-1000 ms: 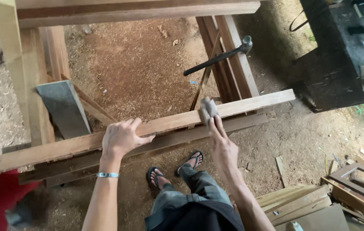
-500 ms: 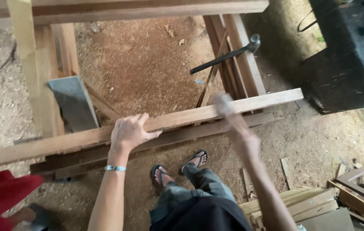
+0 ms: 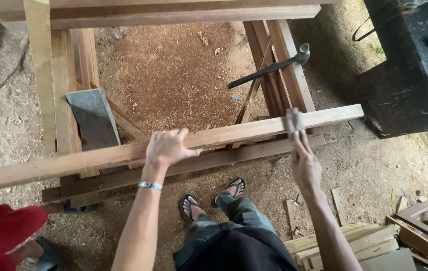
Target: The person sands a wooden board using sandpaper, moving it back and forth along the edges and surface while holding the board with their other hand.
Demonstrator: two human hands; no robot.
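Two hands were on a long wooden board (image 3: 234, 134) that lay across a wooden frame (image 3: 279, 65). The left hand (image 3: 166, 148) pressed flat on the board, fingers spread. The right hand (image 3: 305, 163) held a small grey block (image 3: 294, 120) against the board's edge. A hammer (image 3: 269, 66) rested on the frame behind.

We have one view only, head-mounted, facing steeply down from standing height onto the long plank (image 3: 174, 148), both forearms, sandalled feet (image 3: 214, 195) and sawdust floor (image 3: 174, 65), at arm's reach.
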